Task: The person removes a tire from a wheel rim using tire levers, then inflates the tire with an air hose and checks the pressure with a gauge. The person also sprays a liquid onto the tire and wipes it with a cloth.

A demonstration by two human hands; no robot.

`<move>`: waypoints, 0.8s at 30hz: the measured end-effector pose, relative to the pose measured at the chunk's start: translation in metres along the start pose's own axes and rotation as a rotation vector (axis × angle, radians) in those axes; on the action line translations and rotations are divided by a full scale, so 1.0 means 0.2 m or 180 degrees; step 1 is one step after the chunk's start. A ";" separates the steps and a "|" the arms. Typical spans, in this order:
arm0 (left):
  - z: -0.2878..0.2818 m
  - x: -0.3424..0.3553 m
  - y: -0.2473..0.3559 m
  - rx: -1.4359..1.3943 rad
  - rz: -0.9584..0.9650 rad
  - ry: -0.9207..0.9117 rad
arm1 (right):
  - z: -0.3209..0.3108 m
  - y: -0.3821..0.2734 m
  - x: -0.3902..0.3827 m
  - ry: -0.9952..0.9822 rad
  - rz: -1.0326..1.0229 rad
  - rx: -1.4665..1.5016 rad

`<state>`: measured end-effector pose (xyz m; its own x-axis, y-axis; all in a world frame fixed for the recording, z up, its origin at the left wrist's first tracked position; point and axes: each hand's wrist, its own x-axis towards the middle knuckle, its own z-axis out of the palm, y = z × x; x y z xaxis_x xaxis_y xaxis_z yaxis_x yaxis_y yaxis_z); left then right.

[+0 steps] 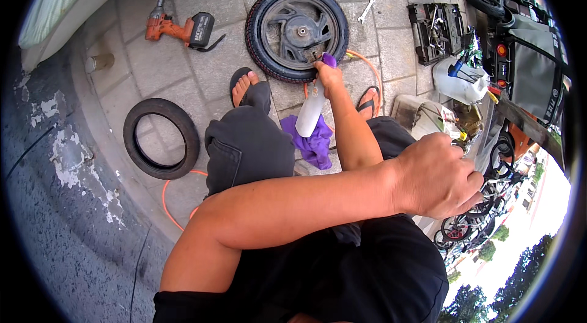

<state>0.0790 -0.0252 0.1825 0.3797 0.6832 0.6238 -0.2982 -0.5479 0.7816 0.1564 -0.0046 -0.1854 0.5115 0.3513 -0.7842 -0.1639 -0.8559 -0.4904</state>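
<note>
My right hand [331, 77] is wrapped round the neck of a white spray bottle [310, 112] with a purple head, at the near right edge of a wheel. The wheel [302, 31], a black tyre on a dark spoked rim, lies flat on the paving. Below the bottle is a crumpled purple cloth [315, 147]. Across my body reaches my left arm; my left hand [435, 177] is closed at the right, its back towards me. Its curled fingers hide whatever they may hold. It is apart from the wheel.
A loose tyre [161, 138] lies at left, near an orange hose [165, 198]. An orange cordless impact wrench [177, 28] and a spanner [367, 10] flank the wheel. To the right are a toolbox [437, 29], a white container [460, 81] and a parked motorbike [532, 60].
</note>
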 end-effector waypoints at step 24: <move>-0.02 0.01 -0.03 -0.0010 0.0029 0.0006 | -0.02 0.10 -0.02 0.0233 0.0076 -0.0574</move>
<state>0.0777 -0.0182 0.1795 0.3754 0.6790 0.6309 -0.3045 -0.5525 0.7759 0.1538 -0.0242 -0.1903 0.5704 0.3072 -0.7618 -0.0262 -0.9202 -0.3907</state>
